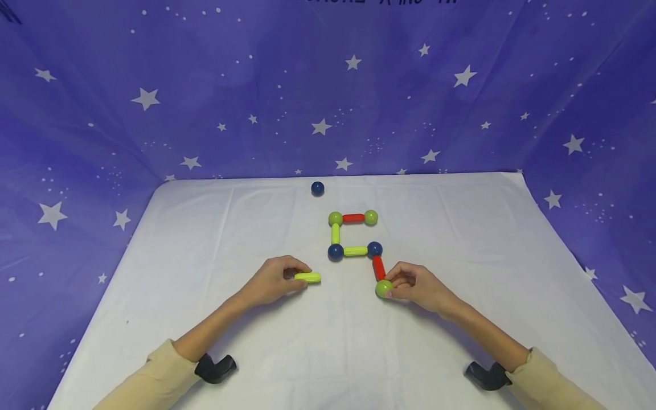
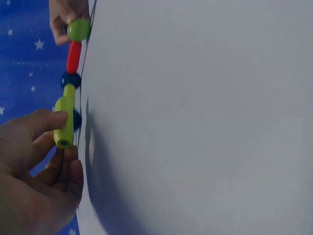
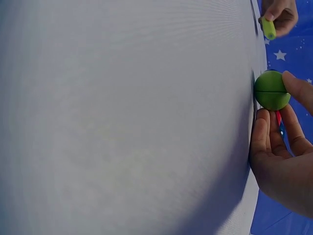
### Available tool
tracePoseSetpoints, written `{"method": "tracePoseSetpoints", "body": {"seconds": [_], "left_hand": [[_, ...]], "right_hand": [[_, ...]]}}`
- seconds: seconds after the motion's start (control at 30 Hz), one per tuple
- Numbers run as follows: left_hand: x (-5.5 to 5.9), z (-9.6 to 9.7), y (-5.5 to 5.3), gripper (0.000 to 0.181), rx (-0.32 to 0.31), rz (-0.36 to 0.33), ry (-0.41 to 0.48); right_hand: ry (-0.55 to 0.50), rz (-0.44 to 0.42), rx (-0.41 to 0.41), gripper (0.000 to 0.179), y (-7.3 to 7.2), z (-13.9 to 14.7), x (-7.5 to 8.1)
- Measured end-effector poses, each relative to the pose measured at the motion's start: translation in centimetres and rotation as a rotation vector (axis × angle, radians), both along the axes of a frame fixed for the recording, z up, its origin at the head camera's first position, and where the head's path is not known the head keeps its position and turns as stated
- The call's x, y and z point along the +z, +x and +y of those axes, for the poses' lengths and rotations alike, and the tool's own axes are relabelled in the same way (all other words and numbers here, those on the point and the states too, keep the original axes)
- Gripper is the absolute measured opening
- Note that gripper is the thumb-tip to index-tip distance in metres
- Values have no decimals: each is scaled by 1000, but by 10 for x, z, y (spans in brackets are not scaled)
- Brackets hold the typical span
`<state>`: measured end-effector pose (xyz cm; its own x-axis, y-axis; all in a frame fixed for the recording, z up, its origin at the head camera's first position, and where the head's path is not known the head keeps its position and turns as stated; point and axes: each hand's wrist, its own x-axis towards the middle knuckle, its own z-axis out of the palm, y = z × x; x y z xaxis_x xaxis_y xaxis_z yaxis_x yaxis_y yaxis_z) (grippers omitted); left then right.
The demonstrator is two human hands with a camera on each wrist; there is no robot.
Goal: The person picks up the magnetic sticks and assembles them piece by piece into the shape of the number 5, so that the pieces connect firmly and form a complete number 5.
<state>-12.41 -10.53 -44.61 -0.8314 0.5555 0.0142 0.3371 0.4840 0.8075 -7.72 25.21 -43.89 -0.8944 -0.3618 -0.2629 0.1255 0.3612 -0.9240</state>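
Note:
My left hand [image 1: 277, 280] pinches a yellow-green rod [image 1: 309, 277] between thumb and fingers, left of the joined pieces; the left wrist view shows a dark hole in the end of this rod [image 2: 64, 122]. My right hand [image 1: 421, 288] holds a green ball [image 1: 384, 288] with thumb and fingertips. A red rod [image 1: 378, 267] runs from that ball up to a dark blue ball [image 1: 374, 249]. From there a yellow-green rod [image 1: 355, 250] leads left to another blue ball [image 1: 335, 252]. Above it, a further yellow-green rod [image 1: 335, 233] joins a green ball [image 1: 335, 218], a red rod [image 1: 353, 217] and another green ball [image 1: 371, 217].
A loose dark blue ball [image 1: 318, 188] sits near the back edge of the white-covered table [image 1: 205, 228]. Behind and at the sides hangs a purple-blue cloth [image 1: 287, 85] with white stars. Dark curved devices [image 1: 215, 369] are worn at both wrists.

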Motion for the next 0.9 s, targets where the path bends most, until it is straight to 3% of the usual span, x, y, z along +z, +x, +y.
{"method": "tracePoseSetpoints", "body": {"seconds": [0.43,0.9], "left_hand": [[-3,65,18,21,-80,-17,87],[-6,92,24,20,-101,28,82]], "right_hand": [[28,-2,-15,29,-1,0,-1],[13,-1,-8,27,-2,1,-2]]}}
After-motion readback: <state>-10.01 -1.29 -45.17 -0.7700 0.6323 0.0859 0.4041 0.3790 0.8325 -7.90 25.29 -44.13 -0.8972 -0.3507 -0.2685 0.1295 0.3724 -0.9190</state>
